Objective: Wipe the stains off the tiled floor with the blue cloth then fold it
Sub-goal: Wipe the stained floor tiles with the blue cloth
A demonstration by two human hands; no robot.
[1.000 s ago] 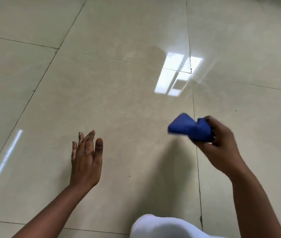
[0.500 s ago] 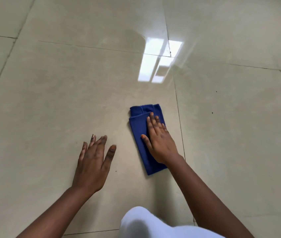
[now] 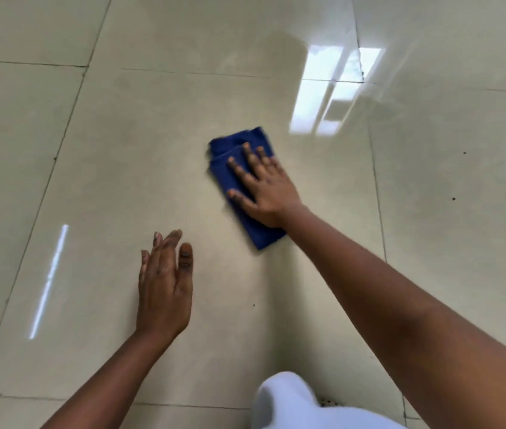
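Item one, the blue cloth (image 3: 242, 187): we find it folded into a long strip, lying flat on the tiled floor (image 3: 122, 168), its edges slightly blurred. We take it as our landmark.

Item two, our right hand (image 3: 264, 187): it lies palm down on top of the cloth, fingers spread flat and wide — pressing, not pinching, with nothing curled around the fabric. The cloth shows beyond the fingertips at its far end and past the wrist at its near end.

Item three, our left hand (image 3: 165, 289): nearer to us than the cloth and to its left, well apart from it. It is open, fingers together and extended, holding nothing; we cannot tell whether the palm touches the tile.

Item four, floor marks: small dark specks (image 3: 453, 199) sit to the right of the cloth, and one more speck (image 3: 254, 305) nearer to us than the cloth.

Item five, a bright window reflection (image 3: 329, 91) — beyond the cloth, to its right.

Item six, white garment (image 3: 289, 404): at the lower edge, nearest to us.
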